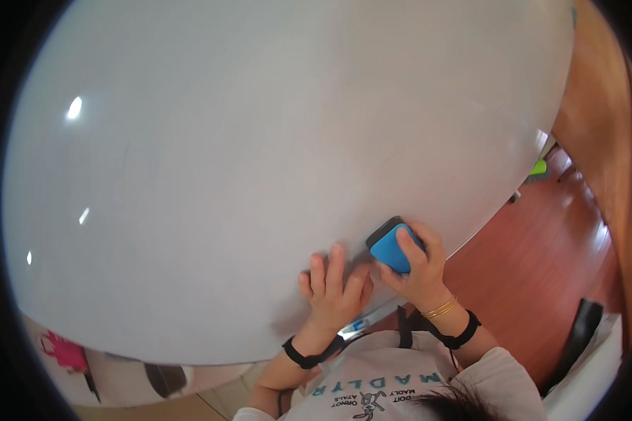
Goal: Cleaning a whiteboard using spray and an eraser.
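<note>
We count one white board point(260, 140), one eraser point(392, 252), two hands, two black wristbands point(458, 343); the eraser is blue with a dark layer and rounded corners; our right hand point(425, 270) grips it near the board's lower right edge; our left hand point(333, 298) lies beside it, fingers spread open over the board.

Here's my left hand point(333, 302) at lower centre, fingers point(317, 275) spread and pointing up the frame! Just right of it, my right hand point(423, 272) curls in a grip, both forearms point(479, 342) angling inward from below.
</note>
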